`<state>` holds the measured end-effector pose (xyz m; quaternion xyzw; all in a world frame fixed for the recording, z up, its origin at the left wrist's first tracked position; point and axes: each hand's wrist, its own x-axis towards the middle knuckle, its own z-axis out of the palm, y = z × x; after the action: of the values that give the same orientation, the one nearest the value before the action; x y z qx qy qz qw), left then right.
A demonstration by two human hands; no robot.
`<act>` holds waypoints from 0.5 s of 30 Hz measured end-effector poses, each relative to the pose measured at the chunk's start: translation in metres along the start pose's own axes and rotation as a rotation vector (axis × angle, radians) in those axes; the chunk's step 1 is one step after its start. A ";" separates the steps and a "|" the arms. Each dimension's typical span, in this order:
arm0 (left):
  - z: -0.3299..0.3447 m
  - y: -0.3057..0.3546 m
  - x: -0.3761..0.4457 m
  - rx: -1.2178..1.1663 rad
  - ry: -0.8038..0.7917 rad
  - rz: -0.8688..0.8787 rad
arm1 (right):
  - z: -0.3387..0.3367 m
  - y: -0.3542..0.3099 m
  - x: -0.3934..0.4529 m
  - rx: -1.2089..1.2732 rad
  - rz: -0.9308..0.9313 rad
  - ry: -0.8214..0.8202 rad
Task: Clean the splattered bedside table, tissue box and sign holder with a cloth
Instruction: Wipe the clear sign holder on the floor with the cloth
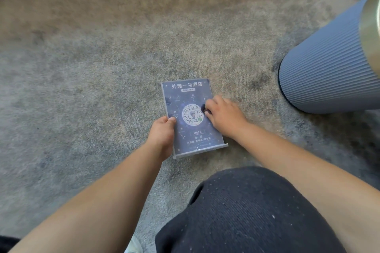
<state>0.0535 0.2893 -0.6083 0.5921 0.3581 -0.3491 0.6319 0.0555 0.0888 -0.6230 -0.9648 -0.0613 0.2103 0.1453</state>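
Observation:
The sign holder (190,117), a clear acrylic stand with a dark blue card bearing a round QR code, lies face up on the carpet with its base toward me. My left hand (162,131) grips its left edge, thumb on the front. My right hand (223,116) presses down on the card's right side beside the QR code. A small dark wad, apparently the cloth (204,109), shows under its fingertips, and the rest is hidden by the hand. The tissue box is out of view.
A blue ribbed cylinder with a gold rim (324,76) stands on the carpet at the right. My knee in dark trousers (250,211) fills the lower middle. Grey-beige carpet (92,68) with a few dark spots (259,81) surrounds everything.

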 end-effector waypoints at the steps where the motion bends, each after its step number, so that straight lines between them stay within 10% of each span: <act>1: 0.000 0.000 0.000 -0.001 0.003 -0.002 | 0.004 0.002 -0.017 -0.001 -0.035 -0.038; 10: 0.001 -0.001 -0.001 0.029 0.003 0.003 | -0.010 0.005 -0.022 -0.108 -0.238 -0.215; 15: 0.001 0.001 -0.001 0.048 -0.010 0.014 | -0.026 0.002 0.041 0.002 0.021 -0.062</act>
<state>0.0541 0.2889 -0.6071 0.6080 0.3423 -0.3559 0.6217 0.1037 0.0878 -0.6173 -0.9583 -0.0556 0.2416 0.1421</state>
